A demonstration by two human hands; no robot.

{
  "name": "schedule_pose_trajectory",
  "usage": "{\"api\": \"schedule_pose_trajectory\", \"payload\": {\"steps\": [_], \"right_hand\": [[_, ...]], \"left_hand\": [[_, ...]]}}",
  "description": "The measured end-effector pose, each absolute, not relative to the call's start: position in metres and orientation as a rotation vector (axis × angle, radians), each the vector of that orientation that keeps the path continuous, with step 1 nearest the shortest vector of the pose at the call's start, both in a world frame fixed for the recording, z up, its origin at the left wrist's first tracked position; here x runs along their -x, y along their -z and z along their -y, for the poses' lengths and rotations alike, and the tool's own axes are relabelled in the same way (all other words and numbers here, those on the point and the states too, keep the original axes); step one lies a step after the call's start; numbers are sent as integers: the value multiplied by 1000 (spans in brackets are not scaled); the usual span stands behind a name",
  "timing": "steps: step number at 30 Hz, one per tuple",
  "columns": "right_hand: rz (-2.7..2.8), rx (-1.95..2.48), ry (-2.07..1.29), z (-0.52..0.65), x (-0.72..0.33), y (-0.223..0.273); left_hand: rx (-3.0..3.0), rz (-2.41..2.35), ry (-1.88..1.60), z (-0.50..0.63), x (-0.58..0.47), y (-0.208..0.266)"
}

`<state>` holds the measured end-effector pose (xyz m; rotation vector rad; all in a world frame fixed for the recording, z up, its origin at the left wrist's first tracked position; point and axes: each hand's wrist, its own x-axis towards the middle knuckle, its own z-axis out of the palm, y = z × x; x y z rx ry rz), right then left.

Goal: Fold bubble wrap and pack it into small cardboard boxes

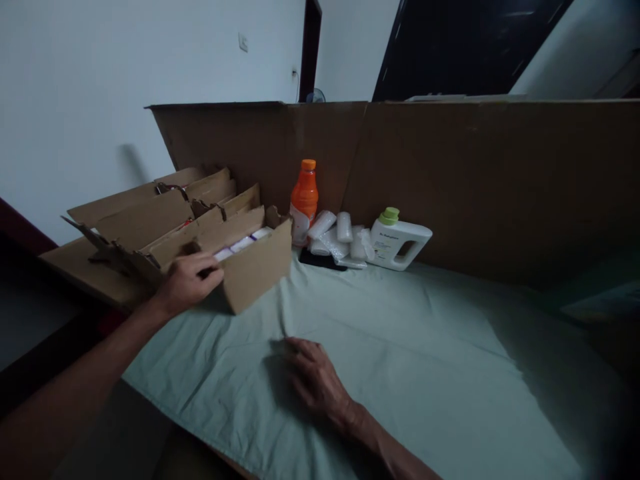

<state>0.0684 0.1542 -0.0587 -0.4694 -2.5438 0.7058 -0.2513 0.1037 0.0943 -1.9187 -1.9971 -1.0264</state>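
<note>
My left hand (191, 279) is closed at the near left corner of an open cardboard box (259, 275), its fingers curled against the box's end. White packages with purple marks (243, 244) stand in a row inside that box; their lower parts are hidden by its wall. Over the pale green cloth (400, 347), my right hand (317, 381) hangs low or rests, holding nothing, with its fingers loosely bent and apart. Whether its fingertips touch the cloth I cannot tell.
More open cardboard boxes (145, 223) stand at the left. An orange bottle (305, 193), bubble-wrapped rolls (336, 240), a black flat object (320, 260) and a white jug with a green cap (395, 241) sit before a tall cardboard panel (480, 180).
</note>
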Motion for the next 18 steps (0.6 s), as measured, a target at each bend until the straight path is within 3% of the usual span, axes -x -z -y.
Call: {"api": "schedule_pose_trajectory", "payload": {"steps": [4, 7, 13, 18], "right_hand": [[2184, 693, -704, -173, -82, 63], [2045, 779, -864, -187, -79, 53], [2041, 727, -1306, -198, -41, 29], [1950, 709, -1272, -194, -61, 22]], "left_hand": [[1462, 1888, 1625, -8, 253, -51], [1381, 2140, 1924, 28, 247, -7], [1437, 2720, 1999, 7, 230, 42], [1447, 2751, 2021, -42, 205, 32]]}}
